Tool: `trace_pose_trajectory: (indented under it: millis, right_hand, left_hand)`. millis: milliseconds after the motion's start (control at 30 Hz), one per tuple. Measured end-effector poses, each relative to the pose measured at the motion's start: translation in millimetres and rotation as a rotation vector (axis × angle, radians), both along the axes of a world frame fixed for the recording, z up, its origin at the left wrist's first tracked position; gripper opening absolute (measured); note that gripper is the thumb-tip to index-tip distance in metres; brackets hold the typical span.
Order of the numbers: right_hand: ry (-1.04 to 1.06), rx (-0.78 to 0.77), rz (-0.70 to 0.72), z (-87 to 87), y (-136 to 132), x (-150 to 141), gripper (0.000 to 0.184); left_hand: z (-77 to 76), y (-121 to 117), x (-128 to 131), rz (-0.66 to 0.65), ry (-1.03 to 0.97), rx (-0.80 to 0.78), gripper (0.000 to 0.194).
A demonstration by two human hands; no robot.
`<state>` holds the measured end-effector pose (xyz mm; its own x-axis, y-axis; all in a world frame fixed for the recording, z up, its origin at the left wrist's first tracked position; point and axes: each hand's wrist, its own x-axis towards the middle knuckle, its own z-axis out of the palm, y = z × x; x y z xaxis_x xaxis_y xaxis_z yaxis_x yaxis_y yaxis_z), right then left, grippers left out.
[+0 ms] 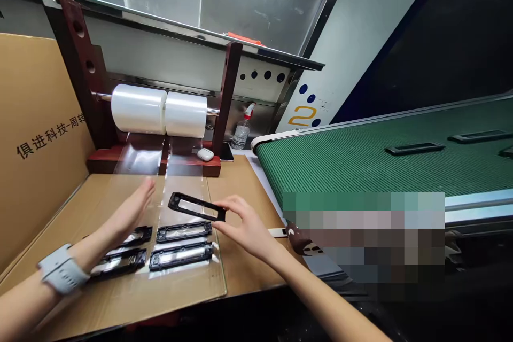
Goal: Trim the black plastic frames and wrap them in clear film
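My right hand (pixel 244 227) pinches one end of a long black plastic frame (pixel 196 207) between thumb and fingers. The frame is tilted and held above the clear film strip (pixel 182 181). My left hand (pixel 132 211) is open, fingers stretched out, over the other film strip (pixel 140 157); a grey watch band is on that wrist. Two similar black frames (pixel 182 254) lie on the right strip, below the held one. Two more black frames (pixel 138 236) lie on the left strip, partly hidden by my left hand and wrist.
Two film rolls (pixel 160 109) hang on a rod in a dark red stand (pixel 226 101). A spray bottle (pixel 241 133) and a white earbud case (pixel 206 154) are nearby. A green conveyor belt (pixel 340 165) at right carries black frames (pixel 414 148). A cardboard box (pixel 32 80) stands left.
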<state>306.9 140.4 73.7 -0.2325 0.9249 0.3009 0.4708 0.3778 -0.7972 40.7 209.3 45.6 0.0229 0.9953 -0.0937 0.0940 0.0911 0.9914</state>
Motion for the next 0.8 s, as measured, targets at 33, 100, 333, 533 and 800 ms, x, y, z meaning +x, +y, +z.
trace_pose_trajectory:
  millis: [33,100,333,533,800]
  right_hand:
    - [-0.063,0.052,-0.009,-4.8,10.4,1.6,0.035]
    - [-0.162,0.085,-0.008,-18.0,26.6,4.0,0.037]
    - [-0.367,0.001,0.043,-44.6,48.5,0.6,0.039]
    - [-0.387,0.02,0.117,-41.0,56.5,-5.7,0.039]
    - [-0.451,0.037,0.142,-41.2,62.0,-10.2,0.039]
  left_hand:
    - [-1.9,11.8,6.3,-0.005,-0.05,-0.076,0.075]
    - [-4.3,24.3,13.6,-0.047,-0.134,-0.199,0.072]
    - [3.1,22.3,3.8,-0.35,-0.24,-0.537,0.069]
    - [-2.6,24.2,-0.2,-0.437,-0.27,-0.564,0.067]
    - [2.1,19.1,3.2,-0.418,-0.233,-0.539,0.071]
